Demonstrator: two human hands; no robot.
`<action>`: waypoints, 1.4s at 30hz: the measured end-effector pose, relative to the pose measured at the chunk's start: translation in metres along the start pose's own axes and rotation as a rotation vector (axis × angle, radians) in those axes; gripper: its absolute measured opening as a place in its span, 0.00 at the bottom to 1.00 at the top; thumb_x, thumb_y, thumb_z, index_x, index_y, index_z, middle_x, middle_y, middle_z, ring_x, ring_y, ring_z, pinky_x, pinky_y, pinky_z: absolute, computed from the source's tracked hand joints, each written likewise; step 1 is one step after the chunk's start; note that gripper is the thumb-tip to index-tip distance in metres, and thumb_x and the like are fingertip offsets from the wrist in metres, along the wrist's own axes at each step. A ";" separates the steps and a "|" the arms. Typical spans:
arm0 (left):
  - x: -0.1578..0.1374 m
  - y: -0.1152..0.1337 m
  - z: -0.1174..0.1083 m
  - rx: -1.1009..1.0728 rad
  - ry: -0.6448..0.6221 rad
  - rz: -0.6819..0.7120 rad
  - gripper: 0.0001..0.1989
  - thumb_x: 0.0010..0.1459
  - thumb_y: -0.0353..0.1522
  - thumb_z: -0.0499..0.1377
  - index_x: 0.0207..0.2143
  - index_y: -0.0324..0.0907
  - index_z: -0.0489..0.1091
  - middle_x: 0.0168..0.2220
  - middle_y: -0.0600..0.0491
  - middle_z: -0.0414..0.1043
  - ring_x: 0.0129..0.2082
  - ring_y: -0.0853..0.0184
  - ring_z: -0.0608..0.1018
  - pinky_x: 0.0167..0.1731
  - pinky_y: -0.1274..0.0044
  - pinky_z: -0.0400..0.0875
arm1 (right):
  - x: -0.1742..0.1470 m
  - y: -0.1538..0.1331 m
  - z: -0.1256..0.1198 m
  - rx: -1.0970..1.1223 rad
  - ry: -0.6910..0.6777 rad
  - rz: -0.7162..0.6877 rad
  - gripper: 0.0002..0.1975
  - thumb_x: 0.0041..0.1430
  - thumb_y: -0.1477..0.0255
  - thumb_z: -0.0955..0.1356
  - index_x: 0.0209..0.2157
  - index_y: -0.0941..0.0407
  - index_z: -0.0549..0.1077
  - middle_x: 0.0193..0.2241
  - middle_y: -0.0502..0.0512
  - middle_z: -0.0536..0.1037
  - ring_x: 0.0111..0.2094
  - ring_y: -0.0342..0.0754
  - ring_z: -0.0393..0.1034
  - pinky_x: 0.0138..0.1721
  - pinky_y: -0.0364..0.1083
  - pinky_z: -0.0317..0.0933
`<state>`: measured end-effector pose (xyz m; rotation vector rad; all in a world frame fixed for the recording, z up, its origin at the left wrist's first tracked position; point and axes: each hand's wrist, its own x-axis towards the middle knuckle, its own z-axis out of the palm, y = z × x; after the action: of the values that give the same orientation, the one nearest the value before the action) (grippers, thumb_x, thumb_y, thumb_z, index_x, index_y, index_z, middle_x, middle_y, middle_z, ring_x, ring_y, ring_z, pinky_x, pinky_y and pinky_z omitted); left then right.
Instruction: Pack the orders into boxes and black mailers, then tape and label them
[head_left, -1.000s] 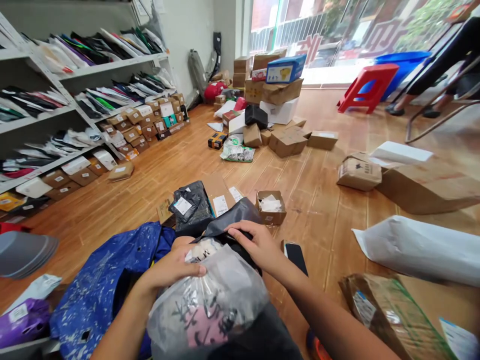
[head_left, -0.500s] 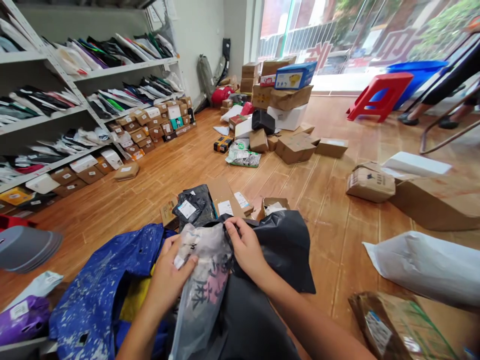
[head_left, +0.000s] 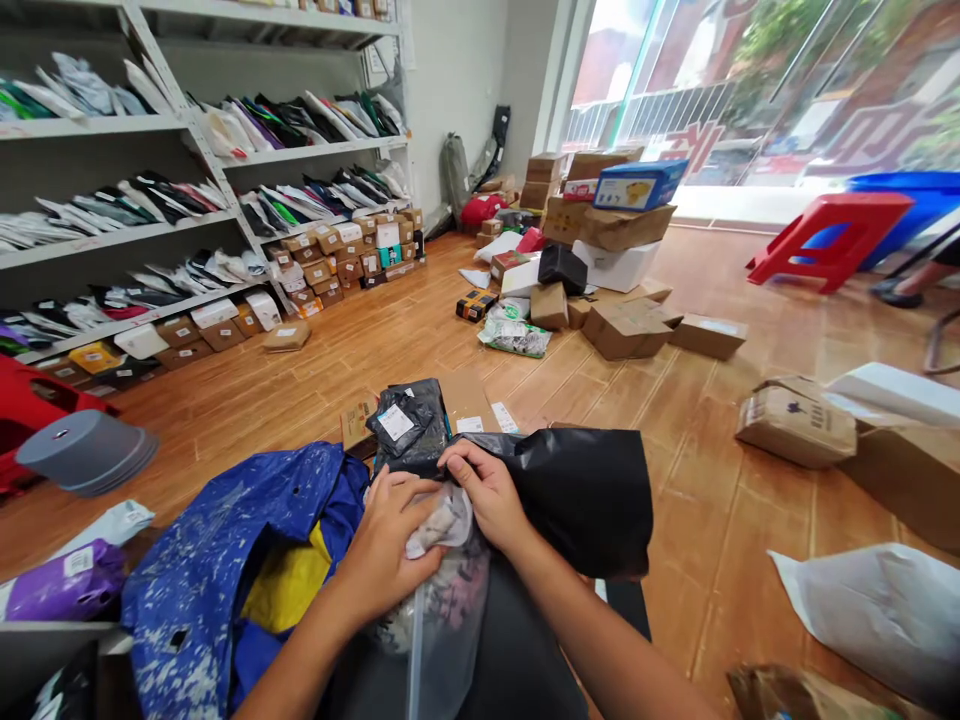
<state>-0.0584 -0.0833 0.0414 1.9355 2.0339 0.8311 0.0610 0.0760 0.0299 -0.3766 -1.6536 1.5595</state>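
My left hand [head_left: 394, 550] is closed around the bunched top of a clear plastic bag [head_left: 454, 625] with printed characters and something pale and pinkish inside. The bag hangs down in front of me. Beside it, my right hand [head_left: 487, 495] pinches the edge of a black plastic mailer bag [head_left: 585, 500], which spreads out to the right. Both hands nearly touch at the bag's top. Just beyond them lies a labelled black parcel [head_left: 409, 425] against a piece of cardboard [head_left: 463, 395].
A blue woven sack [head_left: 217, 540] with yellow inside lies at my left, near a grey stool [head_left: 86, 450] and a purple parcel [head_left: 64, 580]. Shelves [head_left: 127, 225] of parcels line the left wall. Boxes [head_left: 630, 325] are piled ahead; a white package [head_left: 877, 620] lies at right.
The view has turned left. My left hand has shifted over the clear bag's top, which is now bunched and lower. The black mailer bag has puffed out rightward in my right hand.
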 end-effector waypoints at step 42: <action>0.000 -0.063 -0.019 -0.791 0.302 -0.482 0.36 0.59 0.36 0.66 0.70 0.43 0.68 0.70 0.45 0.70 0.69 0.50 0.72 0.72 0.61 0.58 | 0.037 -0.006 -0.002 -0.997 -0.301 -0.195 0.20 0.71 0.76 0.66 0.62 0.56 0.75 0.48 0.60 0.77 0.39 0.51 0.77 0.41 0.48 0.69</action>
<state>-0.1212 -0.0863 0.0238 0.8967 1.7727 1.5398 0.0413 0.1023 0.0481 -0.4715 -2.5472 0.5611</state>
